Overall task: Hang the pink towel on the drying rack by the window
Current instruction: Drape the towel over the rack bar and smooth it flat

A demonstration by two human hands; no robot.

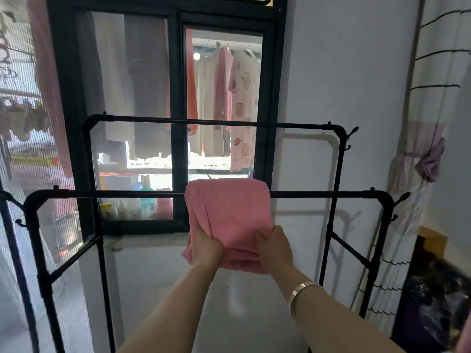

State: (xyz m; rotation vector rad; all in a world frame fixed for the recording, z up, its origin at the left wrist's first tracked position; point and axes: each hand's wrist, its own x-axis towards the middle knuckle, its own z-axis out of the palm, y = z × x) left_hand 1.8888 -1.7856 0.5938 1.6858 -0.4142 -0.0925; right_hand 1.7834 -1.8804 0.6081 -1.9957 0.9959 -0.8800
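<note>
Both arms reached forward, a metal bangle [303, 289] on the right wrist. The left hand [206, 247] and right hand [276, 247] each clutched the lower folds of the pink towel [229, 212], which lay draped over the near bar of the black drying rack [102, 194]. Beyond stood the rack's far bar, then a black-framed window [178, 98] in a pale wall [344, 72], with laundry [242, 98] hanging outside. A striped curtain [438, 72] hung at right.

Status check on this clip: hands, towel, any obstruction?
Left hand and right hand both gripping pink towel low. Towel draped over near rack bar. Nothing in the way.
</note>
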